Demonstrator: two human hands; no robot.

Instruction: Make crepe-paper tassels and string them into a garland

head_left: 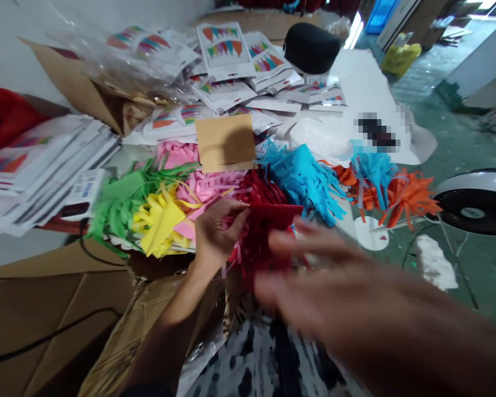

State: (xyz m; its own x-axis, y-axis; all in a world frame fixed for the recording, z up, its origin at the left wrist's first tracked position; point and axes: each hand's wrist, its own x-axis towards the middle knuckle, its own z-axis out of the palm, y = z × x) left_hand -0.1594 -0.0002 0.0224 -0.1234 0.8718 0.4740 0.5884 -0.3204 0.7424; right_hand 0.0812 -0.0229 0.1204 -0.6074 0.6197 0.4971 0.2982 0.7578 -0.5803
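Note:
My left hand [217, 229] is closed on the edge of a red fringed paper piece [268, 220], pinching it above the table edge. My right hand [314, 275] is close to the camera and smeared by motion, just right of and below the red piece; its fingers seem spread, but what they do is unclear. Piles of fringed tissue paper lie behind: green [119, 201], yellow [159, 220], pink [198, 184], blue [301, 176] and orange [409, 193].
A tan paper square [225, 142] lies behind the piles. Printed packets [225, 49] are heaped at the back, and stacked ones [37, 165] sit at left. Cardboard boxes [45, 309] stand below the table. A black case [312, 47] is at the back, a white fan [475, 201] at right.

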